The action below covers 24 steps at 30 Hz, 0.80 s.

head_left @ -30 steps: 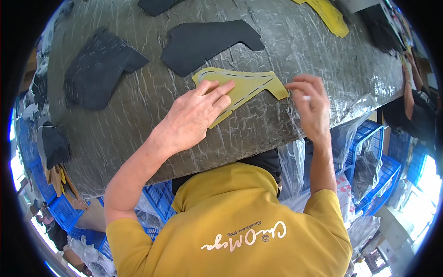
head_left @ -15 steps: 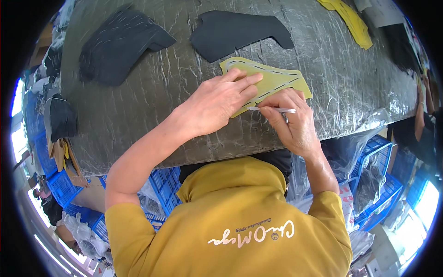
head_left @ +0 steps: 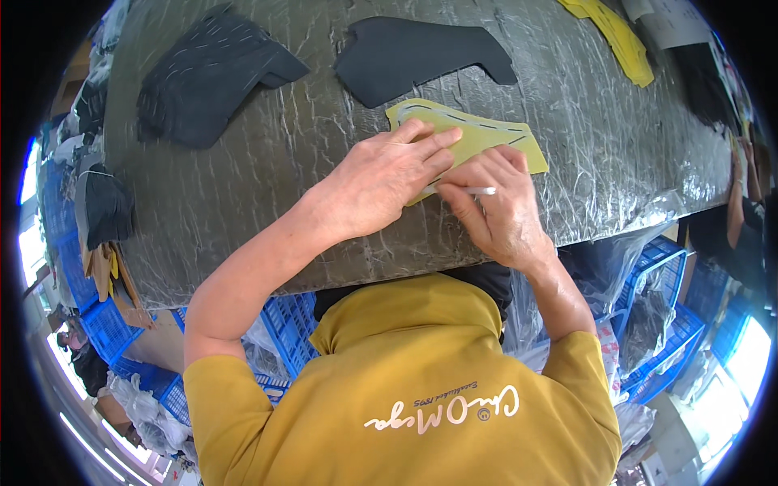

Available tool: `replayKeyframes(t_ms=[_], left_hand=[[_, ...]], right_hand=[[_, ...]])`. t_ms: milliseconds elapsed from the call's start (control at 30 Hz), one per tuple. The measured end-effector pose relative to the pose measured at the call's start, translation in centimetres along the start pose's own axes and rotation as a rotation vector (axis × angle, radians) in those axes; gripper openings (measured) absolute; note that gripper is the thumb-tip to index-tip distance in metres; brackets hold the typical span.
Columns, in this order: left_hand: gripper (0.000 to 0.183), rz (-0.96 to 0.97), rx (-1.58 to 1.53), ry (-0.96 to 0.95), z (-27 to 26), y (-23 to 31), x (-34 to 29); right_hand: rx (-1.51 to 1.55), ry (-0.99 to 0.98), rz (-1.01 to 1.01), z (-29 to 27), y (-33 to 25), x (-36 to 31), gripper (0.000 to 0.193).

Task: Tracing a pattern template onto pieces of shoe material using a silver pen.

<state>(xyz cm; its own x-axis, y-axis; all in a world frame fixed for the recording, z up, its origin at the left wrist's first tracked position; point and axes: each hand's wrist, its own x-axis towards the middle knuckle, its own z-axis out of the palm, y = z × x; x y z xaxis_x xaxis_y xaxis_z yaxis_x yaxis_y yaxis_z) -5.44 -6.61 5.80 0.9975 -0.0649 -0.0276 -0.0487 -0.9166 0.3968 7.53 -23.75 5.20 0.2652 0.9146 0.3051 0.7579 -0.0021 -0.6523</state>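
A yellow template (head_left: 486,138) with slots along its edges lies on the plastic-covered table. My left hand (head_left: 397,166) presses down on its left part with fingers stretched out. In my right hand (head_left: 496,202), a thin whitish pen (head_left: 482,191) is pinched, held low over the template's near edge close to my left fingertips. Its tip is hidden by the fingers. Dark material shows through the slots; what it is I cannot make out. Just beyond the template lies a flat black cut piece (head_left: 421,61). Farther left is a stack of black pieces (head_left: 215,77) bearing short pale dashes.
Another yellow piece (head_left: 620,44) rests at the table's far right, near dark material (head_left: 703,77). A tied black bundle (head_left: 109,206) hangs by the left edge. Blue crates (head_left: 292,328) and plastic bags stand below the table (head_left: 324,267). Another person's arm (head_left: 736,198) shows at right.
My right hand with the pen has slid left along the template's near edge, toward my left hand. My left hand and the template stay in place.
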Motion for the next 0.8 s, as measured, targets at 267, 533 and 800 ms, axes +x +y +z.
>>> replayKeyframes(t_ms=[267, 533, 800], left_hand=[[0.054, -0.017, -0.011, -0.003, -0.1, 0.2, 0.1], [0.049, -0.011, 0.019, -0.02, -0.4, 0.5, 0.3], [0.044, 0.01, 0.003, 0.0, -0.4, 0.4, 0.3]], right_hand=[[-0.044, 0.014, -0.035, -0.6, 0.5, 0.0, 0.011], [-0.147, 0.118, 0.006, -1.9, 2.1, -0.2, 0.008], [-0.108, 0.099, 0.007, -1.8, 1.5, -0.3, 0.007]])
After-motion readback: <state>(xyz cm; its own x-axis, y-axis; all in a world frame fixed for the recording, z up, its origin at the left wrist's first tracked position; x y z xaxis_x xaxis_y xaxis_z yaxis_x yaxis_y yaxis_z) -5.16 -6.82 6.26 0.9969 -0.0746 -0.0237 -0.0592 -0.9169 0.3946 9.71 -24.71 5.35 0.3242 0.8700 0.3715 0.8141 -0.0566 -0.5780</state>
